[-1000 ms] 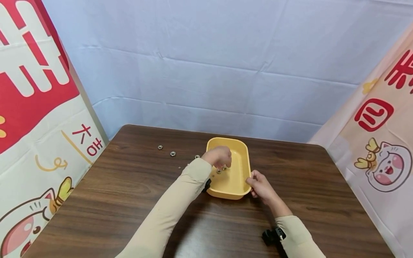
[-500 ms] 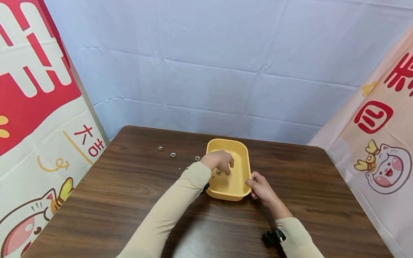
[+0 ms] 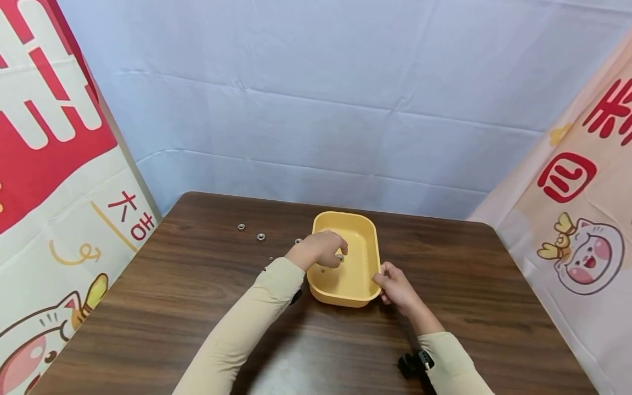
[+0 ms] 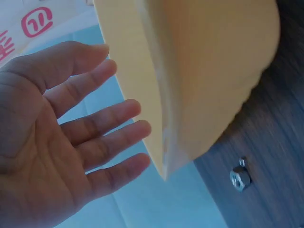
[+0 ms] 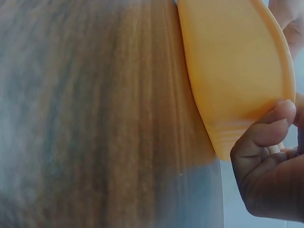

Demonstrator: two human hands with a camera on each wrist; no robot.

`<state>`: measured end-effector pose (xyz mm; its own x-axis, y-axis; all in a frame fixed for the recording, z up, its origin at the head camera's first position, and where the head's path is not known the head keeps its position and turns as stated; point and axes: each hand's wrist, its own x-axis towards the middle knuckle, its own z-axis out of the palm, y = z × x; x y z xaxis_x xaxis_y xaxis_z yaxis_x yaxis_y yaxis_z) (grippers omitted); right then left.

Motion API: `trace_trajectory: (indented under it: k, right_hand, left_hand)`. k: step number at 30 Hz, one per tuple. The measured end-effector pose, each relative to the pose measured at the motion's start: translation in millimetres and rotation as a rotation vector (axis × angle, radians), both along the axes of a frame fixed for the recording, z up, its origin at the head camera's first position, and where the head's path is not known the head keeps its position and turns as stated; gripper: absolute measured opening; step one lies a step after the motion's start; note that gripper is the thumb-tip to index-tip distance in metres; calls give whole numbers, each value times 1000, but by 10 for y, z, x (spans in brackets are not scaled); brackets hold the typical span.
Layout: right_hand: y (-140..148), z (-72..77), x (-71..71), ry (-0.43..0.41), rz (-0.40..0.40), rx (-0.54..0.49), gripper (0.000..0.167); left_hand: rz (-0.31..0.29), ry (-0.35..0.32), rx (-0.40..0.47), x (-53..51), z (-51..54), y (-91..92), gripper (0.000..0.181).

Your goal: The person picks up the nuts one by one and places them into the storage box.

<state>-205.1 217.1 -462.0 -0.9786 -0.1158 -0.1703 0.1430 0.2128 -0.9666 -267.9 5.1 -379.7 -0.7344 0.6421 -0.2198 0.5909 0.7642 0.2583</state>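
Observation:
The left hand hovers over the left side of the yellow tray, palm down. In the left wrist view the fingers of this hand are spread and hold nothing. Close to its fingertips in the head view is a metal nut in the tray; a tiny nut lies on the tray floor. At the tray's near right corner the right hand pinches the rim; the right wrist view shows the thumb of the right hand on the rim of the tray.
Left of the tray on the dark wooden table lie a nut, a larger nut, a tiny one and another nut beside the left wrist. A pale cloth hangs behind the table.
The left hand has shifted left over the tray, and its fingers look less bent down than a second ago. The right hand keeps its grip on the rim. The head view has moved slightly.

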Motion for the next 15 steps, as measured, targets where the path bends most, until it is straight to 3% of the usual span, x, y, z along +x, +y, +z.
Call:
trace_trajectory:
  k: [5, 15]
  right_hand:
    - [9, 4, -3, 10, 0, 0, 12]
    - [13, -18, -5, 8, 8, -7, 13]
  left_hand:
    - [-3, 66, 19, 37, 23, -102, 31]
    - [31, 133, 36, 56, 10, -329, 31]
